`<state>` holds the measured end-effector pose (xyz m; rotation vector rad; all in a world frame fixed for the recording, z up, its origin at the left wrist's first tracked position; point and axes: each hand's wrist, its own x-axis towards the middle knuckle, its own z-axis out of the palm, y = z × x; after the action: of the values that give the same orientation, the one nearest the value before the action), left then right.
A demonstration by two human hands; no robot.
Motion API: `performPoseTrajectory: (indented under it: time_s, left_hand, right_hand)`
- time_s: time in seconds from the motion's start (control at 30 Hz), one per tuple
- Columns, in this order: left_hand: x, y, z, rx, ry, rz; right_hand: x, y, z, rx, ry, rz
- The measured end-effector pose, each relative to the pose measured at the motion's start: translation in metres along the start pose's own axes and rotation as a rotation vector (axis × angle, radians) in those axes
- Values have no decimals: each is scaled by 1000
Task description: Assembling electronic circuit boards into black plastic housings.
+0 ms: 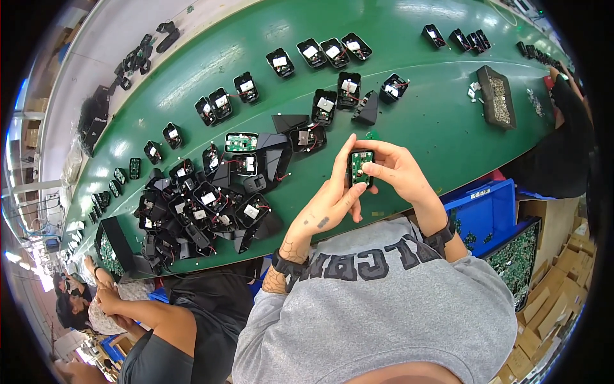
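At the near edge of the green tabletop (441, 131), a small green circuit board in a dark casing (361, 162) is grasped between both hands. Its left side and near end are supported by the left hand (327, 200); its far end is enclosed by the curled fingers of the right hand (398, 169), whose thumb is laid on the board's face. The board is kept face up, probably so that its parts can be seen and pressed. To the left, open black housings (206, 197) are heaped, perhaps to be within easy reach; farther off, others (279, 62) are spaced in a curved line. The casing's underside and several fingertips are hidden, and whether anything is pinched beneath cannot be told. Within the heap, single housings are hard to separate; the co-worker at the far right (556, 141) is cut off.
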<state>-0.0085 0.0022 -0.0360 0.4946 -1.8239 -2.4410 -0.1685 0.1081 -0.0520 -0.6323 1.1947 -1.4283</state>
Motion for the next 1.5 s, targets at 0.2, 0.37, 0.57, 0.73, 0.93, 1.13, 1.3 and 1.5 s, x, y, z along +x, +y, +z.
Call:
performPoseTrajectory:
  time_s: [0.2, 0.37, 0.57, 0.73, 0.93, 1.13, 1.3, 1.5]
  left_hand:
    - [4, 3, 3, 72, 55, -50]
    - [9, 4, 7, 129, 167, -98]
    - [7, -16, 0, 403, 305, 169]
    - [-36, 38, -34, 224, 298, 101]
    - [-101, 131, -218, 830, 1068, 166]
    - [-177, 83, -439, 941, 1234, -382]
    - [-193, 44, -465, 267, 1322, -183]
    - [-153, 66, -440, 1641, 1379, -396]
  right_hand:
    - [5, 1, -2, 1, -9, 21]
    - [6, 7, 5, 3, 100, -28]
    - [17, 18, 10, -14, 73, -106]
    - [1, 1, -2, -562, 126, -348]
    - [-26, 5, -48, -1367, 139, -467]
    - [-19, 19, -53, -1210, 411, -539]
    - [-28, 10, -51, -1205, 310, -531]
    - [-30, -6, -48, -1341, 195, -490]
